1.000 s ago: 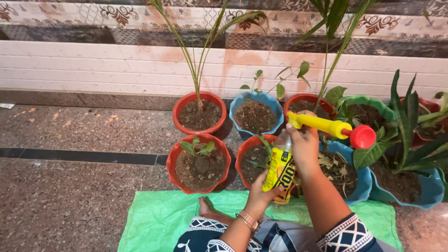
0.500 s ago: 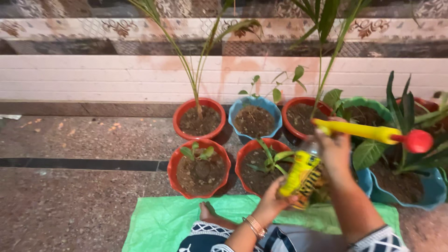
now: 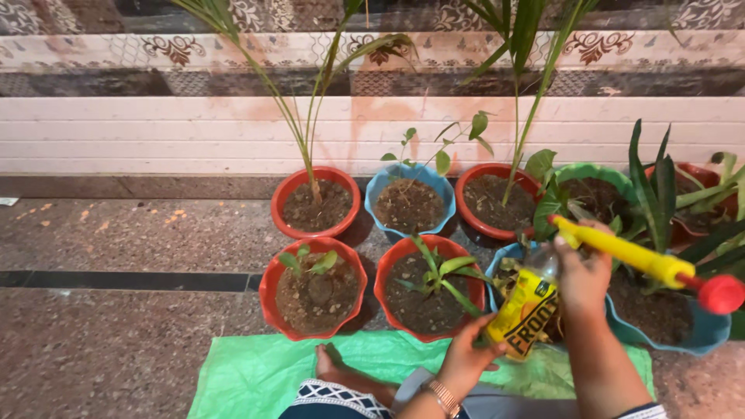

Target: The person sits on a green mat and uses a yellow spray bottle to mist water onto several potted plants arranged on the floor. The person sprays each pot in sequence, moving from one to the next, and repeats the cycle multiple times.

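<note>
- Red and blue round plastic pots (image 3: 427,289) of soil stand in rows on the speckled stone floor.
- A clear plastic bottle with a yellow label (image 3: 527,310) tilts over the pots.
- Right hand (image 3: 582,271) wraps its long yellow sprayer head (image 3: 621,250).
- Left hand (image 3: 469,358) cups the bottle's base.

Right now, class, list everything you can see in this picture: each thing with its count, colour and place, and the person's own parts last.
Red pots: five; two front, three back by the wall, one at far right half hidden.
Blue pots: three; one back row, two front right.
Green pot: one, back right.
Plants: green, in the pots.
Mat: one, green, on the floor under the person.
Wall: white and patterned tiles, behind the pots.
Bottle: one, clear with yellow label, held over the front right pots.
Sprayer: one, yellow with red tip, on the bottle's top.
Foot: one, bare, on the mat.
Left hand: holds the bottle's base.
Right hand: grips the sprayer.
</note>
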